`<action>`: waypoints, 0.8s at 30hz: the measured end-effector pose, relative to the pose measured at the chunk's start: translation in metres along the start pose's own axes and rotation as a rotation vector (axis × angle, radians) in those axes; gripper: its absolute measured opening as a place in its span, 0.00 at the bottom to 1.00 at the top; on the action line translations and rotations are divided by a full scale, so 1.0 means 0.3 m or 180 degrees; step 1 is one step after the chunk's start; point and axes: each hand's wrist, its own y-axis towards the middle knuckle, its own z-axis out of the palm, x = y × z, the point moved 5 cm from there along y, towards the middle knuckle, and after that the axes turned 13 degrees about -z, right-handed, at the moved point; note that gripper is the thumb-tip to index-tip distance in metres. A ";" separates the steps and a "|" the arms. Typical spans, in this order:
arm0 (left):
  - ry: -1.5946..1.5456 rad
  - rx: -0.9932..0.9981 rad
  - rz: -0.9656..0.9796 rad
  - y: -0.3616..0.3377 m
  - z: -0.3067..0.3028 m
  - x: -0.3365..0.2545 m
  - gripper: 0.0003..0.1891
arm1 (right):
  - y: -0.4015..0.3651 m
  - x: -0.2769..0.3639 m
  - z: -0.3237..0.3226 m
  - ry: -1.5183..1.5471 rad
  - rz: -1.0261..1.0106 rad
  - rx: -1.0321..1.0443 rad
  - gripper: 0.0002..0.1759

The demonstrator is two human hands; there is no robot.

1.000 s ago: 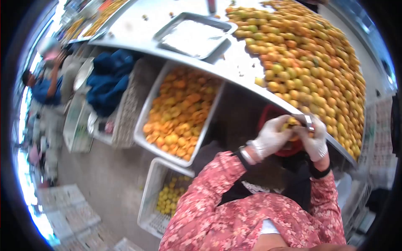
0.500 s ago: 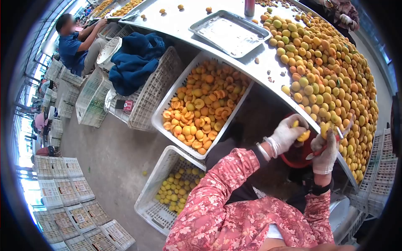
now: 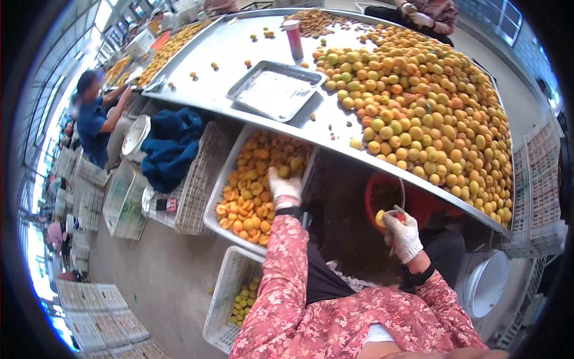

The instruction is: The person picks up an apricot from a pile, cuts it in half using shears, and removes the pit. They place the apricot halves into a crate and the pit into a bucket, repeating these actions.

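My left hand (image 3: 283,186), in a white glove, reaches out over a white crate (image 3: 210,210) full of halved apricots (image 3: 251,191). Its fingers touch the fruit at the crate's far end, and whether they grip a piece is not clear. My right hand (image 3: 405,235), also gloved, stays below the table edge. It holds a small red-handled knife (image 3: 399,213) together with a yellow apricot half (image 3: 380,218). A red bucket (image 3: 375,192) stands just behind that hand, under the table.
A metal table (image 3: 227,54) carries a big pile of whole apricots (image 3: 430,119), a steel tray (image 3: 275,90) and a red can (image 3: 294,39). A second crate (image 3: 239,296) holds yellow fruit. A blue cloth (image 3: 170,143) lies on a basket. One person (image 3: 92,119) sits at left, another (image 3: 427,15) across the table.
My left hand left the right hand and swung left over the crate of halves. My right hand dropped lower with the knife and one half. The view tilted up.
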 end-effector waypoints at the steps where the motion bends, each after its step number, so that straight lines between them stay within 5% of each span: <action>1: 0.0146 -0.0085 0.0043 -0.005 -0.012 -0.029 0.29 | -0.003 0.016 -0.009 -0.0224 0.0037 0.0045 0.11; 4: 0.0121 -0.0659 0.0388 -0.074 0.090 -0.013 0.26 | -0.001 0.072 -0.041 -0.0619 0.0178 0.0130 0.11; 10: 0.1395 0.0722 -0.0025 -0.247 0.381 0.277 0.11 | 0.156 0.343 -0.104 -0.1493 -0.0451 0.0274 0.14; 12: 0.1562 0.0638 -0.0261 -0.347 0.478 0.396 0.09 | 0.273 0.471 -0.096 -0.1896 -0.1590 0.0477 0.15; 17: 0.2533 0.0975 -0.0915 -0.421 0.532 0.547 0.08 | 0.586 0.584 -0.043 -0.3314 -0.2382 0.0479 0.17; 24: 0.3090 0.0788 -0.0949 -0.395 0.510 0.532 0.09 | 0.913 0.419 0.037 -0.4302 -0.1607 0.0686 0.14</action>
